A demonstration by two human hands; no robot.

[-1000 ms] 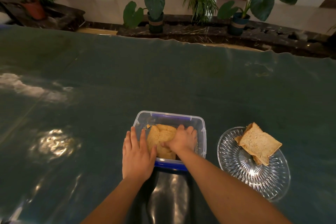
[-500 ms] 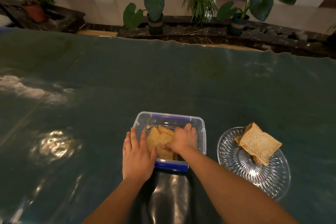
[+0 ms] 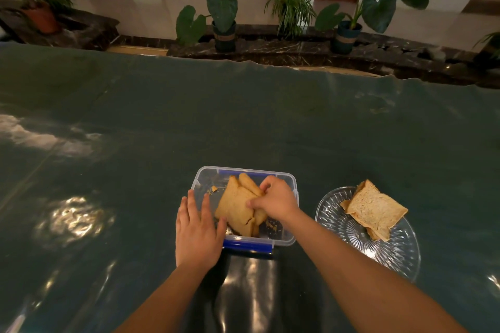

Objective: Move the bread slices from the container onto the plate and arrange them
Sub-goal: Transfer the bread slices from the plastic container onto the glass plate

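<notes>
A clear plastic container (image 3: 291, 199) with blue clips was seen on the dark green surface (image 3: 243, 121), just in front of the person. The left hand (image 3: 198, 230) was laid flat, fingers spread and apart, over the container's near left corner and rim, so that the box was steadied; nothing was gripped by it. The right hand (image 3: 274, 199) was reached into the container and was pinched shut on the bread slices (image 3: 236, 207), which were tipped up on edge and leaned toward the left, lifted partly off the floor of the box. How many slices were caught in the pinch could not be told; at least two overlapping edges were visible. Crumbs (image 3: 213, 189) were scattered on the container floor.

To the right of the container, close by but apart from it, a cut-glass plate (image 3: 378, 254) was set, and other bread slices (image 3: 374, 209) were already stacked on its far side, one overhanging the rim slightly.

The step in hand was judged to be the lifting of a further portion of bread out of the box. The next move would call for the slices to be raised clear of the container wall, carried rightward over the plate, and set down gently so that the soft bread is not torn or crushed.
</notes>
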